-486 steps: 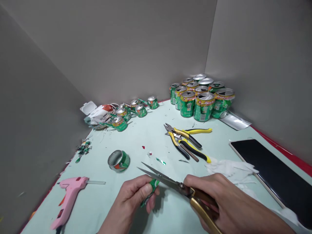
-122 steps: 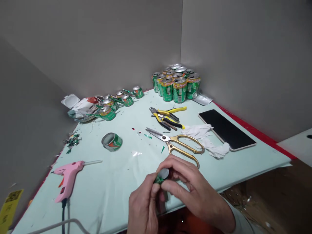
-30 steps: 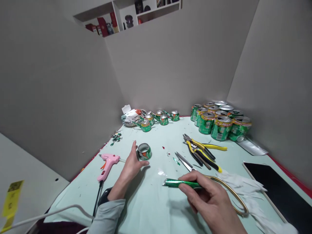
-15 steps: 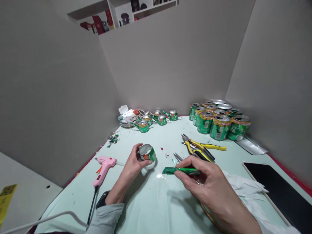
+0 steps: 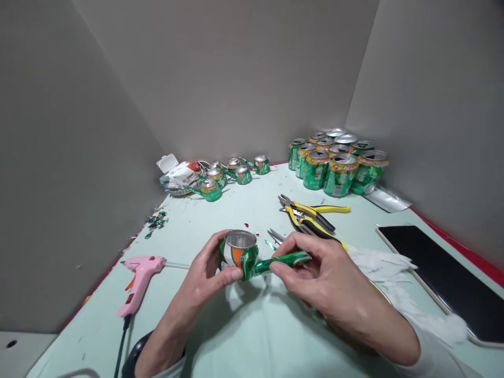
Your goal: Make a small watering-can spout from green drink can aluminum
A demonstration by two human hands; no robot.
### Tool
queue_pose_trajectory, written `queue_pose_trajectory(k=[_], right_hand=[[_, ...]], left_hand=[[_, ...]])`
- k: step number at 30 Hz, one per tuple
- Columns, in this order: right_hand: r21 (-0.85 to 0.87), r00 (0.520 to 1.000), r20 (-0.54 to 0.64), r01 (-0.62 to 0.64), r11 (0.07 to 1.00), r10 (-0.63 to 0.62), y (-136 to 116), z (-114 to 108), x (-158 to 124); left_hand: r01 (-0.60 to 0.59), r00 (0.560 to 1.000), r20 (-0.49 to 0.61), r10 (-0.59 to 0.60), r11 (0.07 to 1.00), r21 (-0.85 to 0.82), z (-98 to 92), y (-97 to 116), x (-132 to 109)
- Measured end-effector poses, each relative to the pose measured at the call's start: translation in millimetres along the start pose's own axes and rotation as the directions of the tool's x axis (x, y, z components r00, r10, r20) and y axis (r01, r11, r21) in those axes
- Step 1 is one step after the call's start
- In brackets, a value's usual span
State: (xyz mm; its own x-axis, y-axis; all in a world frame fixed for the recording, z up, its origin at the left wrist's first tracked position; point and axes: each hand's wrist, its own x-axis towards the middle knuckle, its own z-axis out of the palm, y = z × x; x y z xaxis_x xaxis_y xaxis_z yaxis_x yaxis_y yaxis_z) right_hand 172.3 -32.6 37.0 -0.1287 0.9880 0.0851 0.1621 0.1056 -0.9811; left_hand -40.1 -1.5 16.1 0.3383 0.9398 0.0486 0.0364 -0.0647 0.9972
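Note:
In my left hand (image 5: 212, 270) is a short cut can (image 5: 239, 251), its bare metal hollow facing up and its side printed green, white and orange. My right hand (image 5: 315, 268) pinches a narrow green strip of can metal (image 5: 289, 259), rolled or folded lengthwise. The strip's left end meets the can's right side; whether it is fixed there I cannot tell. Just beyond my right hand lie scissors (image 5: 275, 234), their handles hidden, and pliers (image 5: 303, 210) with yellow and black grips.
A pink glue gun (image 5: 140, 278) lies at left, near metal scraps (image 5: 156, 220). Small can pots with handles (image 5: 211, 190) stand at the back by a white packet (image 5: 183, 176). Several whole cans (image 5: 316, 170) crowd the back right. A dark tablet (image 5: 437, 273) and white tissue (image 5: 380, 262) lie right.
Can and strip have come together, the strip's left end now at the can's side. The can is turned to show more orange. My view has tilted down and shifted right.

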Motion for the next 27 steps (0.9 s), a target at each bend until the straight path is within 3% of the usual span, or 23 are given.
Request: queue_pose_trajectory(k=[6, 11, 20, 27], right_hand=[[-0.043, 0.996, -0.084, 0.027, 0.999, -0.031, 4, 1, 2], [-0.067, 0.987, -0.127, 0.09, 0.994, -0.098, 7, 2, 3], [-0.002, 0.98, -0.146, 0.134, 0.991, -0.133, 14, 6, 4], [-0.05, 0.97, -0.141, 0.194, 0.98, -0.2, 17, 5, 4]], left_hand=[[0.045, 0.997, -0.057, -0.05, 0.995, -0.084, 12.3, 1, -1], [0.01, 0.989, -0.144, -0.017, 0.999, -0.051, 20.2, 2, 0], [-0.044, 0.985, -0.171, 0.037, 0.998, -0.039, 16.3, -8, 1], [-0.035, 0.956, -0.289, 0.048, 0.998, 0.05, 18.9, -5, -4]])
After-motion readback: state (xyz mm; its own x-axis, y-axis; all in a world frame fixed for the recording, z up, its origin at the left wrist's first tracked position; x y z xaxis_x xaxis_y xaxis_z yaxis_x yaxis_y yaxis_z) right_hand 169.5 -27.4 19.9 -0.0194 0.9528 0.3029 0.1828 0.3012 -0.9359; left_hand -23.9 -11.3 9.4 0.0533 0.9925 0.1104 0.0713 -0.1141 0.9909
